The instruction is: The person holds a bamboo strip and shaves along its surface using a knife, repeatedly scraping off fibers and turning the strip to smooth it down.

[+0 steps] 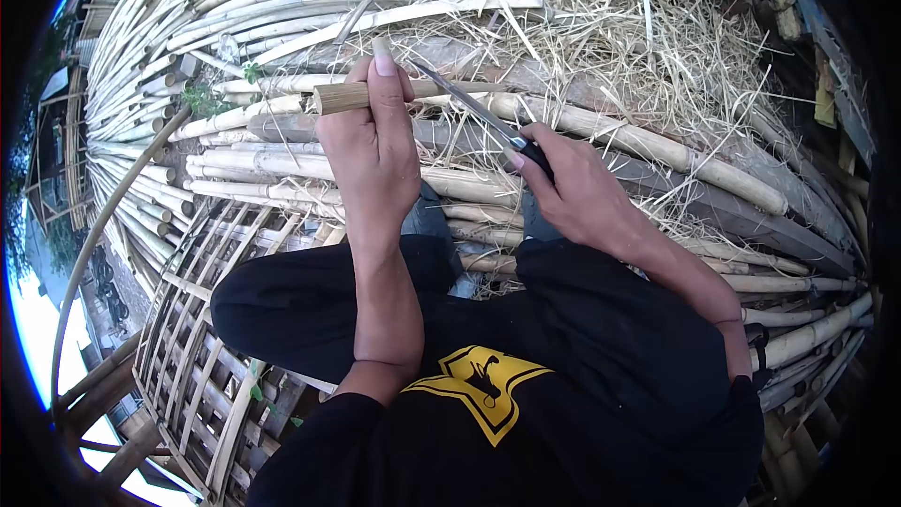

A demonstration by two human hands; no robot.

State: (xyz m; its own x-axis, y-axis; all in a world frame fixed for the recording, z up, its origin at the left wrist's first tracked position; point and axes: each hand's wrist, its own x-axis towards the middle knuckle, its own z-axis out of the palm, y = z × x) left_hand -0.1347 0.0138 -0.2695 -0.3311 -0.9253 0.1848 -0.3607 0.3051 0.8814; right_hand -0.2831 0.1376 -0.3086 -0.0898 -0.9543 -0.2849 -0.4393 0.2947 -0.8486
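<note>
My left hand point(374, 136) is closed round a pale wooden piece point(343, 99), whose squared end sticks out on the left side. The thumb points up along it, and the piece's narrower part runs out to the right, behind the blade. In my right hand point(577, 183) is the black handle of a knife point(479, 109). Its long thin blade slants up and left, close to or against the wooden piece just right of my left hand. I cannot tell whether the two touch.
Bamboo poles point(694, 164) lie across the ground before my knees. Thin shavings point(619, 47) are heaped at the upper right. A woven bamboo lattice point(211, 338) stands at the lower left, beside a curved rod point(105, 216). More poles point(141, 141) fan out on the left.
</note>
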